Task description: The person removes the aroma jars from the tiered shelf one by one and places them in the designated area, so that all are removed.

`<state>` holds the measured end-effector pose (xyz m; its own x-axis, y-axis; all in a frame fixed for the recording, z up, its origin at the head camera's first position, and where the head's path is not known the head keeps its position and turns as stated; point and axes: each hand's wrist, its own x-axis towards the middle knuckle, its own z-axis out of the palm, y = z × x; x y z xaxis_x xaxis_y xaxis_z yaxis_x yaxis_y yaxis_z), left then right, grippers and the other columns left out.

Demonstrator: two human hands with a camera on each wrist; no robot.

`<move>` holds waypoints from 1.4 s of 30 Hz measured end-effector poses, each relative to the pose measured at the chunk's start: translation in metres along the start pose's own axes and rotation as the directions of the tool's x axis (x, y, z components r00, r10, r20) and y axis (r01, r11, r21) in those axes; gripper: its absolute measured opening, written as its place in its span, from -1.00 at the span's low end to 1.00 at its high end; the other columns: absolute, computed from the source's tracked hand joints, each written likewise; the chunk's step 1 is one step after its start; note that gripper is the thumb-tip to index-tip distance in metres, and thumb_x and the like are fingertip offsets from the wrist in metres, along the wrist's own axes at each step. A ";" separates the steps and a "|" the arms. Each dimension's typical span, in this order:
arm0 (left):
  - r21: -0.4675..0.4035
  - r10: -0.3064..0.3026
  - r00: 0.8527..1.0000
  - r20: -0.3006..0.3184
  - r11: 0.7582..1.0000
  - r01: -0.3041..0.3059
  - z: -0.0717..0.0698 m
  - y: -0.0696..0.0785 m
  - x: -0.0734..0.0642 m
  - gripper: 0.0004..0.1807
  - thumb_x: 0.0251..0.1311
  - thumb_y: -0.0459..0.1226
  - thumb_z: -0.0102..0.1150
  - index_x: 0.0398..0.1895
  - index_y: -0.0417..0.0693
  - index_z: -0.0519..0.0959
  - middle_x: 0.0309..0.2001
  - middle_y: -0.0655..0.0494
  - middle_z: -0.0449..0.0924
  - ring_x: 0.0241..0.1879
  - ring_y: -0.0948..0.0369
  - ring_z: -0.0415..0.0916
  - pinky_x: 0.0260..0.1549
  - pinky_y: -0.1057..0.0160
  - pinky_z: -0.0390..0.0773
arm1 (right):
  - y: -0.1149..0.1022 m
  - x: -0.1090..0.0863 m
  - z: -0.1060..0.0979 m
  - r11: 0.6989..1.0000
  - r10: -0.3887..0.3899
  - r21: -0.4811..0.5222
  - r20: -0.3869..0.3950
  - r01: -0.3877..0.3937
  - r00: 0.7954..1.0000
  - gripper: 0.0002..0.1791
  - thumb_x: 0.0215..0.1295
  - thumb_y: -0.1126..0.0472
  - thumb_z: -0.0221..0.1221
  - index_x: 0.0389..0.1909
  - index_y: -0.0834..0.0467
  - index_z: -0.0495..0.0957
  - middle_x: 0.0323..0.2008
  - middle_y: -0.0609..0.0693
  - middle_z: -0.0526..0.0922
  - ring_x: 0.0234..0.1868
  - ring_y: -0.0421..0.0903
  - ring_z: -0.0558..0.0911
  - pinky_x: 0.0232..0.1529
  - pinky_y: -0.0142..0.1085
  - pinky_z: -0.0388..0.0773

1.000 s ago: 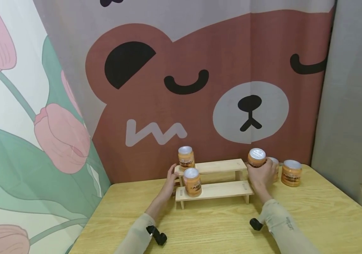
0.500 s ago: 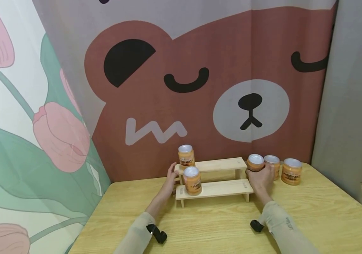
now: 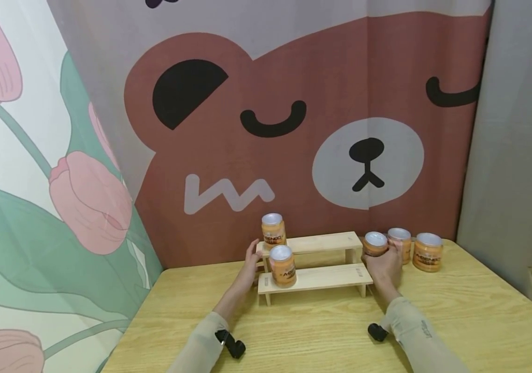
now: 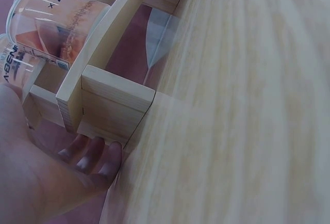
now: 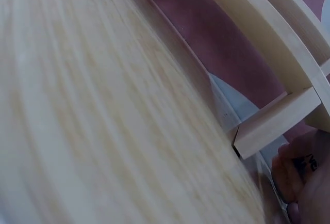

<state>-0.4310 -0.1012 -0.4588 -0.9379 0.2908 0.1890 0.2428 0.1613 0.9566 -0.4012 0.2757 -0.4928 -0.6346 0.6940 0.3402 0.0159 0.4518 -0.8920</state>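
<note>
In the head view my right hand (image 3: pixel 384 263) grips a can (image 3: pixel 375 244) with an orange label and silvery lid, low beside the right end of a two-step wooden rack (image 3: pixel 326 280). In the right wrist view that can is mostly hidden; its dark lettering shows beside my fingers (image 5: pixel 289 175). My left hand (image 3: pixel 249 267) is at the rack's left end, fingers loosely bent beside the end support in the left wrist view. One can (image 3: pixel 273 231) stands at the left of the upper step, another can (image 3: pixel 283 267) at the left of the lower step.
Two more cans stand on the table right of my right hand, a nearer can (image 3: pixel 400 245) and an outer can (image 3: pixel 428 252). Behind the wooden table (image 3: pixel 312 331) hangs a curtain (image 3: pixel 219 155) with a bear print.
My right hand has lowered the can beside the rack, and the can behind it shows more fully. The left hand and the cans on the rack stay in place.
</note>
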 end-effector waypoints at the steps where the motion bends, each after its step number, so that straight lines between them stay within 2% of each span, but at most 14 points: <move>1: -0.004 -0.001 1.000 -0.002 1.000 0.001 0.000 0.000 0.000 -0.31 0.58 0.07 -0.31 0.66 0.22 -0.15 0.58 -0.25 -0.18 0.47 -0.28 -0.03 0.30 -0.36 0.09 | 0.000 0.000 0.000 1.000 0.006 -0.006 0.006 -0.006 1.000 -0.28 -0.10 0.23 0.52 0.12 0.38 0.49 0.10 0.31 0.48 0.13 0.33 0.49 0.13 0.18 0.42; 7: -0.021 -0.013 1.000 -0.001 1.000 0.013 0.001 0.000 -0.001 -0.31 0.58 0.07 -0.30 0.66 0.23 -0.15 0.56 -0.26 -0.14 0.41 -0.33 0.08 0.27 -0.34 0.16 | 0.000 -0.002 -0.003 0.999 0.026 -0.034 0.043 -0.025 0.999 -0.26 -0.04 0.16 0.51 0.17 0.36 0.47 0.07 0.37 0.50 0.08 0.37 0.51 0.03 0.23 0.45; 12: -0.022 0.008 1.000 0.005 1.000 -0.008 0.001 -0.001 -0.001 -0.30 0.58 0.07 -0.31 0.66 0.18 -0.16 0.56 -0.27 -0.16 0.44 -0.31 0.03 0.28 -0.36 0.13 | -0.002 -0.007 -0.006 0.997 0.045 -0.058 0.078 -0.041 0.996 -0.21 0.04 0.12 0.47 0.24 0.37 0.39 0.10 0.44 0.45 0.09 0.44 0.49 0.02 0.29 0.42; 15: -0.031 0.009 1.000 0.008 0.999 -0.008 0.000 -0.003 -0.001 -0.30 0.58 0.07 -0.29 0.66 0.19 -0.16 0.56 -0.27 -0.16 0.44 -0.31 0.02 0.29 -0.37 0.11 | -0.004 -0.009 -0.008 0.998 0.025 -0.063 0.098 -0.019 0.995 -0.22 0.06 0.15 0.44 0.22 0.44 0.35 0.07 0.50 0.40 0.08 0.48 0.45 0.04 0.31 0.38; 18: -0.048 0.001 1.000 0.014 0.999 0.000 0.001 -0.004 -0.002 -0.30 0.58 0.07 -0.28 0.66 0.21 -0.18 0.54 -0.30 -0.13 0.41 -0.35 0.06 0.28 -0.39 0.11 | -0.007 -0.008 -0.012 0.997 -0.018 -0.078 0.133 0.029 0.991 -0.31 0.05 0.17 0.43 0.09 0.50 0.40 -0.03 0.53 0.47 0.02 0.48 0.48 0.00 0.29 0.41; 22: -0.065 0.003 1.000 0.017 0.998 -0.002 0.001 -0.004 -0.002 -0.30 0.59 0.05 -0.29 0.66 0.18 -0.19 0.52 -0.35 -0.09 0.37 -0.37 0.11 0.26 -0.40 0.13 | -0.013 -0.001 -0.020 0.992 -0.080 -0.076 0.228 0.100 0.970 -0.45 0.04 0.22 0.43 -0.07 0.52 0.48 -0.16 0.50 0.59 -0.08 0.45 0.57 -0.07 0.23 0.49; 26: -0.054 0.024 1.000 0.011 0.998 -0.023 0.000 -0.003 0.000 -0.31 0.59 0.05 -0.30 0.66 0.17 -0.17 0.56 -0.31 -0.17 0.42 -0.32 0.07 0.30 -0.38 0.09 | -0.028 0.011 -0.033 0.990 -0.121 -0.029 0.319 0.137 0.940 -0.44 0.12 0.28 0.34 0.03 0.60 0.45 -0.07 0.54 0.56 -0.04 0.44 0.55 -0.04 0.21 0.49; 29: -0.039 0.021 1.000 0.000 0.999 -0.021 0.000 -0.002 0.002 -0.30 0.57 0.09 -0.29 0.66 0.21 -0.14 0.59 -0.23 -0.23 0.47 -0.26 0.00 0.33 -0.36 0.03 | -0.044 0.018 -0.045 0.995 -0.087 -0.018 0.380 0.102 0.921 -0.35 0.23 0.28 0.19 0.26 0.61 0.33 0.12 0.57 0.44 0.02 0.44 0.48 -0.06 0.16 0.49; 33: -0.038 0.005 1.000 -0.002 0.999 -0.005 -0.001 0.000 0.002 -0.28 0.55 0.13 -0.27 0.66 0.23 -0.13 0.58 -0.22 -0.21 0.48 -0.26 -0.03 0.33 -0.37 0.02 | -0.069 0.019 -0.061 1.000 -0.007 0.008 0.423 0.004 0.906 -0.27 0.33 0.25 0.02 0.44 0.55 0.12 0.26 0.55 0.31 0.06 0.36 0.43 -0.14 0.06 0.46; 37: -0.056 -0.002 1.000 0.021 0.998 0.003 -0.003 0.001 0.002 -0.26 0.57 0.11 -0.27 0.67 0.19 -0.18 0.57 -0.27 -0.20 0.45 -0.32 -0.01 0.30 -0.40 0.05 | -0.089 0.016 -0.066 0.998 -0.017 0.068 0.359 -0.008 0.933 -0.34 0.40 0.21 0.01 0.44 0.45 0.20 0.26 0.47 0.36 0.11 0.32 0.45 -0.08 0.07 0.46; 38: -0.064 -0.003 1.000 0.028 0.998 0.005 -0.003 0.005 -0.001 -0.27 0.58 0.07 -0.28 0.67 0.15 -0.19 0.57 -0.30 -0.20 0.45 -0.34 0.00 0.30 -0.40 0.05 | -0.094 0.014 -0.066 0.997 -0.031 0.078 0.334 0.005 0.942 -0.37 0.42 0.20 0.02 0.43 0.42 0.24 0.25 0.44 0.38 0.11 0.31 0.45 -0.04 0.08 0.45; 42: -0.070 -0.005 1.000 0.030 0.998 0.007 -0.003 0.004 -0.001 -0.29 0.58 0.06 -0.28 0.66 0.18 -0.17 0.57 -0.29 -0.19 0.44 -0.32 0.01 0.30 -0.40 0.06 | -0.106 0.006 -0.062 0.991 -0.098 0.108 0.233 0.075 0.967 -0.47 0.44 0.21 0.02 0.36 0.33 0.39 0.21 0.34 0.49 0.14 0.28 0.50 0.04 0.12 0.43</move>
<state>-0.4295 -0.1039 -0.4545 -0.9312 0.3182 0.1778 0.2184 0.0967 0.9710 -0.3587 0.2665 -0.3783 -0.7957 0.4963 0.3474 -0.1149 0.4393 -0.8909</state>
